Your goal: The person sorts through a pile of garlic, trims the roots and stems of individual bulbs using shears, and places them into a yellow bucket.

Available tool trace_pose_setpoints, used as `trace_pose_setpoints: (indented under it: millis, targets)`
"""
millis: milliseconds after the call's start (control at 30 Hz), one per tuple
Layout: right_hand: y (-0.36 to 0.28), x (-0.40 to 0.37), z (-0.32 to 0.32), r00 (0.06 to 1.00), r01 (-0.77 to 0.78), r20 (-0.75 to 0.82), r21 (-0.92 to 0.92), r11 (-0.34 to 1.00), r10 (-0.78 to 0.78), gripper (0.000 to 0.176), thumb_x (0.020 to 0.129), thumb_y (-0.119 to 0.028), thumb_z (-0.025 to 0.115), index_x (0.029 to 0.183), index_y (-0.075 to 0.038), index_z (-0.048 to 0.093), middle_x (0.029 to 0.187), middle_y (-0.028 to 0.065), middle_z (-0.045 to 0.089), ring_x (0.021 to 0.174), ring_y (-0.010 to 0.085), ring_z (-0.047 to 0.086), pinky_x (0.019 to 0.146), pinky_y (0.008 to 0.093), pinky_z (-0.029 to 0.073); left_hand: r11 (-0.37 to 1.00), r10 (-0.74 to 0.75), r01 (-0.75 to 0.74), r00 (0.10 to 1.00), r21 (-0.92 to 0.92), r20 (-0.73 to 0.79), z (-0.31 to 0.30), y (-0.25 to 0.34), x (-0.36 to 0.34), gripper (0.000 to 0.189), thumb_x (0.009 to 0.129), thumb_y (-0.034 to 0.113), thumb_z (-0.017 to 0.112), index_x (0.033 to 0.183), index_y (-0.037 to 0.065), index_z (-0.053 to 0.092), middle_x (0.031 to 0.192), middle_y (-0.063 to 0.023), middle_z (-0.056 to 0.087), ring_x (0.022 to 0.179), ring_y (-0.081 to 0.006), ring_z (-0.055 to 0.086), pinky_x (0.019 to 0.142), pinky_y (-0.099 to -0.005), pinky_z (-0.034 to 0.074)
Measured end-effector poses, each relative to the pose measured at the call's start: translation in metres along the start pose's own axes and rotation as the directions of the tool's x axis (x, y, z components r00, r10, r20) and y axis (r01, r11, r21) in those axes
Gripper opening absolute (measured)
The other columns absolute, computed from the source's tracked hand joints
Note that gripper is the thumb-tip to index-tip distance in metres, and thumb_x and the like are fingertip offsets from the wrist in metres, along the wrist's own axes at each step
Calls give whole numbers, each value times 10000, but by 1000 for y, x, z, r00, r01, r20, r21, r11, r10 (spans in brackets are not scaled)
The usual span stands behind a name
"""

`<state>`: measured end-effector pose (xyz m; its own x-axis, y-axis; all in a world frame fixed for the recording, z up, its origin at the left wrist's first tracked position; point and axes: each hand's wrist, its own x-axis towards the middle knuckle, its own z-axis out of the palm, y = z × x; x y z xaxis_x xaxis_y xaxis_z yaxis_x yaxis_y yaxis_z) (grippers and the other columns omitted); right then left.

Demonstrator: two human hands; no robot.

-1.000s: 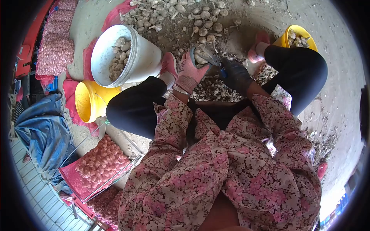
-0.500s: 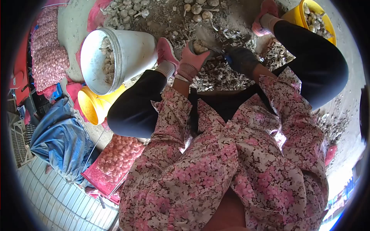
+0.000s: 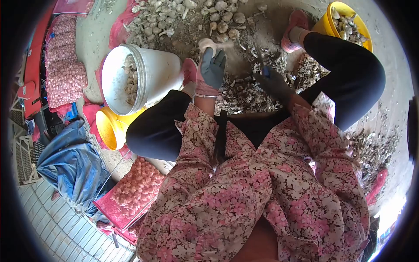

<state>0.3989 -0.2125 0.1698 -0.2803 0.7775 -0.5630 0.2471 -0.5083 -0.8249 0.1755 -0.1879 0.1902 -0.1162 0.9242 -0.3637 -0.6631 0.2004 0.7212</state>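
My left hand (image 3: 212, 72), in a pink and grey glove, is turned palm up with its fingers loosely spread. A motion-smeared garlic bulb (image 3: 207, 43) with a pale streak beside it is just past its fingertips. In a dark glove, my right hand (image 3: 275, 84) is closed around a tool with a blue part (image 3: 266, 71). A thin dark blade-like end (image 3: 259, 54) points away from me; its exact kind is blurred. Dry garlic trimmings (image 3: 244, 95) lie below and between the hands.
Garlic bulbs (image 3: 159, 19) lie heaped on the ground ahead. A tipped white bucket (image 3: 163, 72) with bulbs inside is at my left, beside a yellow bucket (image 3: 107, 129). Another yellow bucket (image 3: 329, 24) holds garlic at the right. Filled net bags (image 3: 65, 81) stand far left.
My left hand has moved left, away from the right hand, and opened; the bulb it held is now beyond its fingertips. My right hand has drawn slightly back towards me, still holding the tool.
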Motion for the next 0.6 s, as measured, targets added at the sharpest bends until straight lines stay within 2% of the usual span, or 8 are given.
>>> trace_pose_setpoints:
  millis: [100,267,367,400,467,500,567,600]
  targets:
    - [-3,-20,13,983,167,77,2,986,-167,332,875,-277,633,1092,-35,564,848,61,626,754,135,596,681,299,497,930,-109,145,986,-337,123,0,3,-13,241,898,297,591,1086,146,606,1133,-40,622,1019,-179,605,965,-422,424]
    - [2,-13,25,875,424,113,291,857,-471,335,888,-263,626,1113,-27,553,864,54,621,733,113,566,680,297,490,935,-179,247,948,-253,263,-7,-25,-29,270,929,283,535,1134,116,587,1140,-43,632,1058,-211,601,995,-408,410]
    - [1,-3,18,951,248,179,41,968,-251,304,890,-284,618,1063,-36,585,824,37,616,727,105,562,671,293,483,849,-23,-89,978,521,205,-10,-36,-22,303,932,263,532,1115,24,571,1101,-87,614,945,-216,618,848,-349,517]
    - [5,-1,18,951,248,178,39,968,-251,304,890,-284,618,1063,-36,585,824,37,616,727,105,562,671,293,483,849,-23,-89,978,520,206,-6,-34,-24,303,932,263,532,1115,24,571,1101,-87,614,945,-216,618,848,-349,517]
    - [15,0,20,942,327,107,-57,943,-320,291,888,-311,615,1006,-46,604,780,31,612,703,103,551,625,292,473,931,-332,351,929,-103,160,3,-32,-31,299,918,265,562,1118,44,577,1108,-61,614,957,-199,602,867,-364,493]
    - [19,2,20,942,324,111,-54,944,-317,291,888,-311,615,1006,-46,604,780,31,612,703,103,551,625,292,473,931,-333,350,930,-104,154,6,-30,-36,299,918,265,562,1118,44,577,1108,-61,614,957,-199,602,867,-364,493]
    - [8,5,19,991,-124,92,272,954,102,274,878,-312,625,961,-52,601,760,43,612,626,132,560,554,306,468,949,-104,97,995,-299,-7,25,-18,-41,404,922,385,530,1132,40,550,986,-67,618,951,-173,539,888,-366,436]
    - [4,5,16,990,-122,96,274,954,99,274,878,-312,625,961,-52,601,760,43,612,626,132,560,554,306,468,958,19,25,989,-285,149,10,-8,-29,417,905,407,554,1115,47,561,888,-43,561,840,-163,485,813,-348,414]
